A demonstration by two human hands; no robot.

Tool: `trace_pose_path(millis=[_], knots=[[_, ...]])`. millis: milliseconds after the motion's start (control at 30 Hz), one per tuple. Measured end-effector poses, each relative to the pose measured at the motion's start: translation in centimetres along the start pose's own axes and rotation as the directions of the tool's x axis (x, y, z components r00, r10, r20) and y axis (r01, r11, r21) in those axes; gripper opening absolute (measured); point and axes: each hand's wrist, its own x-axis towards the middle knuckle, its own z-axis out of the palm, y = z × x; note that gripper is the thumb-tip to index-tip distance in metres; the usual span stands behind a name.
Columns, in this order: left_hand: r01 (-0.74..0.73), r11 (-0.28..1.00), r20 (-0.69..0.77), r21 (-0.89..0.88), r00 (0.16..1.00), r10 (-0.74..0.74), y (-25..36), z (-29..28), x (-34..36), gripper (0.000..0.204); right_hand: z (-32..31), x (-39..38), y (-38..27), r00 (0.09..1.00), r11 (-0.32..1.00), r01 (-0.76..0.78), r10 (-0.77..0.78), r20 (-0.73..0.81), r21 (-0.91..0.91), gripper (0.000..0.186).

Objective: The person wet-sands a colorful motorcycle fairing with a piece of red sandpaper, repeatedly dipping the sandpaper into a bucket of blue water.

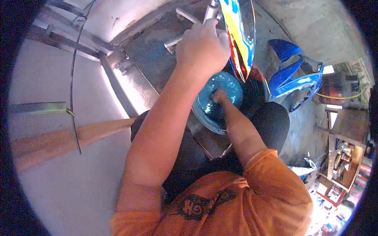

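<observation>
My left hand is raised in front of me, its fingers closed around a silver metal tube beside a glossy panel painted yellow, blue and red. Lower down, my right hand presses into the hollow of a round teal blue dish-shaped part that rests over my lap. Its fingers are curled against the teal surface and partly hidden, so its grip is unclear. I wear an orange shirt and dark trousers.
A blue moulded plastic body panel lies on the concrete floor to the right, near a yellow cable. A metal frame and a wooden beam lie to the left. Shelves with small goods stand at the far right.
</observation>
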Motion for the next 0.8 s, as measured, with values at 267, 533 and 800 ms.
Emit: trace_pose_path(millis=[267, 533, 800], knots=[[-0.032, 0.999, 0.030, -0.023, 0.999, 0.033, 0.8, 0.3, -0.3, 0.047, 3.6, 2.4, 1.4, 0.995, 0.999, 0.004, 0.001, 0.101, -0.041, 0.053], [0.012, 1.000, 0.075, -0.019, 0.997, -0.010, 0.4, 0.3, 0.0, 0.049, 8.8, 5.7, 4.2, 0.929, 0.897, 0.268, -0.145, 0.341, -0.350, 0.044], [0.025, 1.000, 0.080, 0.008, 0.996, -0.026, 0.7, -0.2, 0.4, 0.046, 8.1, 5.7, 8.3, 0.998, 0.952, 0.045, -0.031, 0.052, -0.304, 0.051]])
